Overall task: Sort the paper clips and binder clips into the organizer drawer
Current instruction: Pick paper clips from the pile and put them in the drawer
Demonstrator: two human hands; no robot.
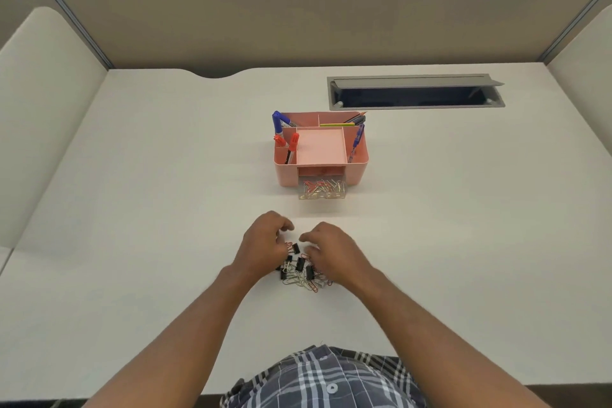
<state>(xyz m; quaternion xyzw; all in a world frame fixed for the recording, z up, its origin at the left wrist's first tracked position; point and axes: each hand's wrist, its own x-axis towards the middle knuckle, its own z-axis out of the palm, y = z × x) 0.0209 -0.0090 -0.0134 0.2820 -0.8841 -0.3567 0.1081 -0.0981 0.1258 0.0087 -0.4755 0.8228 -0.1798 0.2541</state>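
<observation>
A pile of black binder clips [300, 263] and silver and red paper clips [303, 282] lies on the white desk in front of me. My left hand [263, 240] rests on the pile's left side, fingers curled over a red paper clip and a binder clip. My right hand [328, 250] sits on the pile's right side, fingers spread over the clips. Farther back stands a pink organizer [359, 161] with its clear drawer [322, 190] pulled out, holding several red and silver paper clips.
Pens and markers [277, 121] stand in the organizer's outer compartments; its middle tray [322, 146] holds nothing. An open grey cable hatch [415, 93] is set into the desk at the back right. Beige partition walls [265, 16] enclose the desk.
</observation>
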